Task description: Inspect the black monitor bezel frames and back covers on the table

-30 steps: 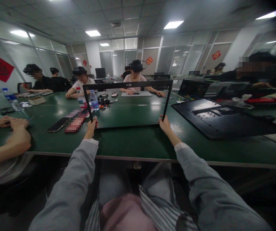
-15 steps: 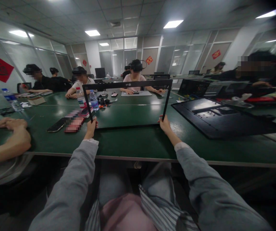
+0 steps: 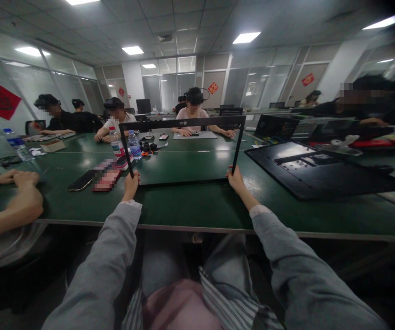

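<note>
A thin black monitor bezel (image 3: 156, 123) with an LG logo stands raised over the green table (image 3: 190, 206), its middle open so the far side shows through. My left hand (image 3: 131, 185) is closed round its lower left side. At the lower right side, my right hand (image 3: 236, 180) grips it the same way. The wider logo strip is at the top, upside down or mirrored lettering is too small to tell. To the right lies a large black monitor panel (image 3: 307, 172), flat on the table.
Phones (image 3: 82, 180) and a red phone (image 3: 107, 179) lie left of the bezel. Beyond them stand water bottles (image 3: 134, 145). Another person's arms (image 3: 21, 197) rest at the left edge. A person (image 3: 192, 112) sits opposite. A black computer case (image 3: 276, 126) stands at the right.
The bezel stays in both hands at nearly the same place. Its top strip has tilted slightly, and the logo shows a little differently. The camera view has shifted slightly.
</note>
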`<state>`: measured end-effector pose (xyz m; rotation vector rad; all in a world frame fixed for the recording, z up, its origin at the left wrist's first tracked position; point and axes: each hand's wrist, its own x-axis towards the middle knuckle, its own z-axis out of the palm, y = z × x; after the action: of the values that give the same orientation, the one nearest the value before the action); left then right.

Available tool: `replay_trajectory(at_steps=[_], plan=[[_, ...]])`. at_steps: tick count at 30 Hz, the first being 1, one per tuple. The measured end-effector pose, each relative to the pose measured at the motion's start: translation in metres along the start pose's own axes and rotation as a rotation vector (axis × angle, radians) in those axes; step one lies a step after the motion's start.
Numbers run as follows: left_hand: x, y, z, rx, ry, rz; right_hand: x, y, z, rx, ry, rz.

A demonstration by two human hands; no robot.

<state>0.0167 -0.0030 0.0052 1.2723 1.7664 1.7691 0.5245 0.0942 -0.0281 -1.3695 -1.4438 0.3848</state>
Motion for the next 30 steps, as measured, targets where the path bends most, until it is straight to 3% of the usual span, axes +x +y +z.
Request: replay_trajectory(at_steps=[5, 15, 21, 30], plan=[[0.0, -0.002, -0.002, 0.209, -0.019, -0.015, -0.003, -0.008, -0.002, -0.065, -0.015, 0.034], [-0.011, 0.015, -0.008, 0.562, -0.002, -0.019, -0.009, -0.021, -0.003, -0.153, -0.046, 0.066], [-0.011, 0.011, -0.01, 0.816, -0.11, -0.049, -0.005, -0.015, -0.003, -0.194, -0.051, 0.136], [-0.008, 0.004, -0.009, 0.855, -0.101, -0.012, -0.003, -0.012, -0.003, -0.32, -0.002, 0.031]])
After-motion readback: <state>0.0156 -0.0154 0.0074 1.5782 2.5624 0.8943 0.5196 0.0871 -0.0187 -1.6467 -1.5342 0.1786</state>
